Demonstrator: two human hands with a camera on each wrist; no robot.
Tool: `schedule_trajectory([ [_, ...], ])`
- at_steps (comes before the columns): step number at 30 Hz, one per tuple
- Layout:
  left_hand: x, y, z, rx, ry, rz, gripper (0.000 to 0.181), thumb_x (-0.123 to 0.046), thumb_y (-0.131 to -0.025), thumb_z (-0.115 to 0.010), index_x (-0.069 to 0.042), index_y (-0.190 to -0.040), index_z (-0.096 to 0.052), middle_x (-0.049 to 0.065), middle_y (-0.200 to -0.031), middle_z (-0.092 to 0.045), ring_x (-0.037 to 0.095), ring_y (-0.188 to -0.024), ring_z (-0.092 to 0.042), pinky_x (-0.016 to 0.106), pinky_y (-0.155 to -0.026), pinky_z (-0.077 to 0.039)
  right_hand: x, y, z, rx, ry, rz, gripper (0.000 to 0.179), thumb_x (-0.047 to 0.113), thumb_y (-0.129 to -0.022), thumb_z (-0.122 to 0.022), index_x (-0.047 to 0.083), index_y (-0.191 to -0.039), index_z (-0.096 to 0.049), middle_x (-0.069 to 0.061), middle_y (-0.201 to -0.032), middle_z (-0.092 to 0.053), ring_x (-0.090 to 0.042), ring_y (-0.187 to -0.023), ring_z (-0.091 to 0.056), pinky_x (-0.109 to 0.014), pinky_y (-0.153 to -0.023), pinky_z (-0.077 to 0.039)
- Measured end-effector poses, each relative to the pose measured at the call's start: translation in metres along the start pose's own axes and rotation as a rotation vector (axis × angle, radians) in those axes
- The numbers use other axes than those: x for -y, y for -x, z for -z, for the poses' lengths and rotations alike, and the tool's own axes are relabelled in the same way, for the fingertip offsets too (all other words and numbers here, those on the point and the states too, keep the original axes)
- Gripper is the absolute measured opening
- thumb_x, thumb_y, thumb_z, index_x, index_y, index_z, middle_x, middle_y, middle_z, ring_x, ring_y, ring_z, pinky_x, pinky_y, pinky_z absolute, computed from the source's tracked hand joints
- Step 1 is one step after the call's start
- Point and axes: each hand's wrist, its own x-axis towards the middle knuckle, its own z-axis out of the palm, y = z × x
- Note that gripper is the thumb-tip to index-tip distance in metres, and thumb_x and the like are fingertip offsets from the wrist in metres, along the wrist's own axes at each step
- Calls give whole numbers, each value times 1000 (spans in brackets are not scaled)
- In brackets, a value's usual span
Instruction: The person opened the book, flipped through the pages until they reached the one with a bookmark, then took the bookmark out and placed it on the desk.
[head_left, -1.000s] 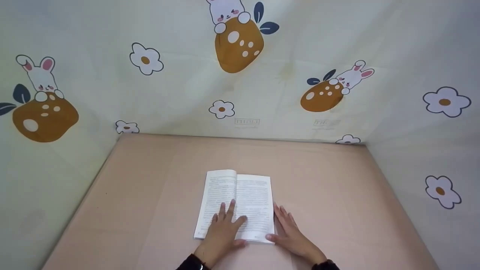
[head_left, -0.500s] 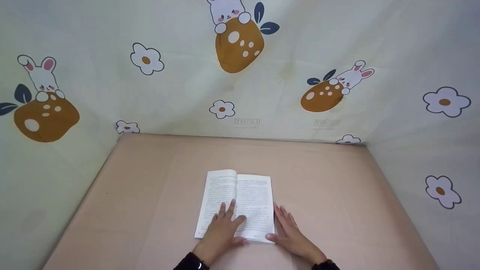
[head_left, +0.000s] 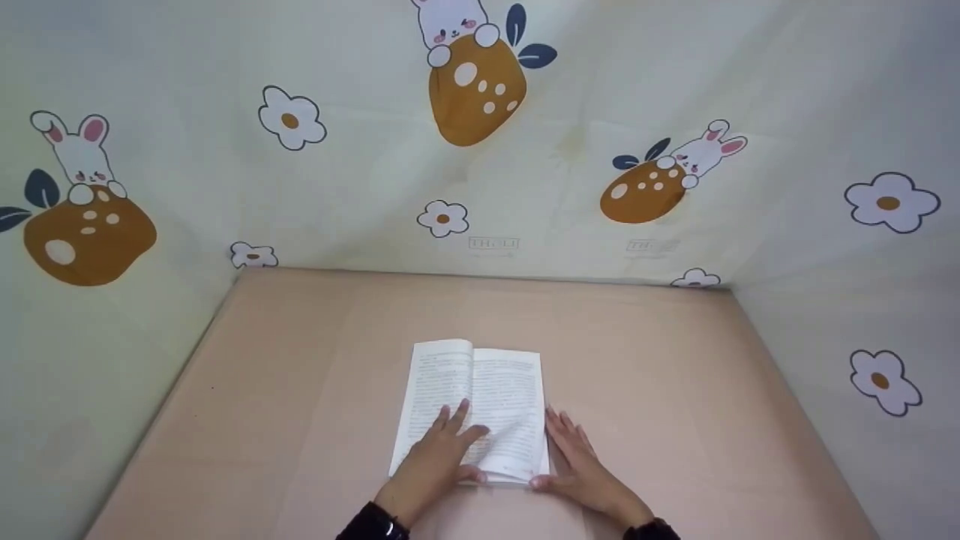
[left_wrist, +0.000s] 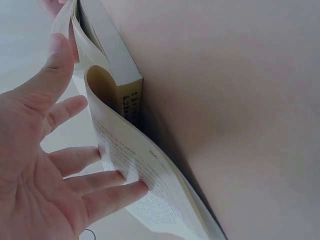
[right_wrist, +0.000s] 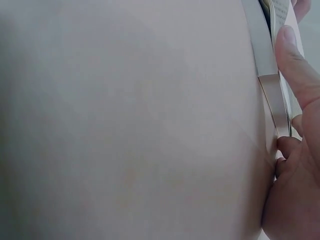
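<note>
An open book (head_left: 506, 375) with printed pages lies near me in the head view, its right page bowed and raised off the pages beneath at the lower part. My left hand (head_left: 431, 461) spreads over the left page; in the left wrist view its straight fingers (left_wrist: 115, 197) touch the print. The left thumb (left_wrist: 57, 65) is at the raised page by the book's lower edge. Alongside the book's right edge lies my right hand (head_left: 589, 469), fingers extended. Its thumb (right_wrist: 295, 62) touches the lower right corner. Whether that thumb bears on the lifted page cannot be told.
The book lies on a pinkish-beige table surface (head_left: 300, 360). Pale walls of printed cloth (head_left: 360, 172) with rabbits, brown fruit and flowers enclose the far side and both flanks. Dark cuffs (head_left: 651, 529) cover both wrists.
My left hand has slid slightly left and towards me, its thumb shifting left. The lower part of the right page has lifted and bowed. The right hand stays nearly still.
</note>
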Motion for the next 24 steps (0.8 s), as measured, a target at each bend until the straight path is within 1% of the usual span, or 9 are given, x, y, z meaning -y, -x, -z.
schedule_trajectory([
  [1,1,0,1,0,2,-2,64,-44,-66,-67,-17,-123,-57,23,-143,-39,49,-125,-40,51,-76,-54,0,0,0,-1,-1,6,95,36,-80,-70,2,-148,-13,-20,-155,-8,-43,-141,5,-58,-110,11],
  [5,2,0,2,3,14,-3,62,-43,-67,-68,-17,-122,-57,23,-143,-39,48,-125,-41,49,-78,-54,0,0,0,0,-6,3,94,37,-80,-70,3,-148,-15,-19,-156,-7,-43,-141,5,-58,-110,11],
  [12,3,2,5,30,45,12,61,-39,-70,-68,-16,-126,-54,23,-142,-41,45,-125,-43,51,-87,-50,0,0,1,8,-8,11,93,37,-80,-70,4,-148,-16,-20,-155,-6,-44,-141,6,-60,-109,11],
  [14,2,4,6,27,40,10,61,-37,-73,-68,-15,-127,-51,23,-141,-42,44,-125,-44,51,-87,-50,0,0,1,8,-5,13,92,37,-80,-70,5,-148,-17,-21,-155,-6,-44,-141,5,-60,-109,11],
  [18,-1,7,4,-4,-10,-2,59,-31,-80,-68,-12,-131,-46,24,-138,-44,43,-123,-47,50,-85,-51,1,-2,2,19,-16,-16,91,39,-81,-69,10,-149,-17,-20,-155,-4,-44,-141,7,-61,-109,11],
  [21,-3,8,1,-15,-27,25,57,-26,-85,-66,-10,-134,-41,23,-139,-44,41,-124,-46,50,-84,-52,1,-2,2,34,-24,-45,90,41,-81,-68,12,-150,-16,-18,-156,-3,-43,-141,8,-60,-109,12],
  [24,-5,7,-2,-34,-11,77,56,-23,-88,-61,-4,-136,-39,23,-138,-46,40,-125,-46,50,-85,-51,0,-3,1,38,-17,-50,90,42,-82,-67,13,-150,-16,-17,-156,-3,-43,-141,8,-60,-109,12],
])
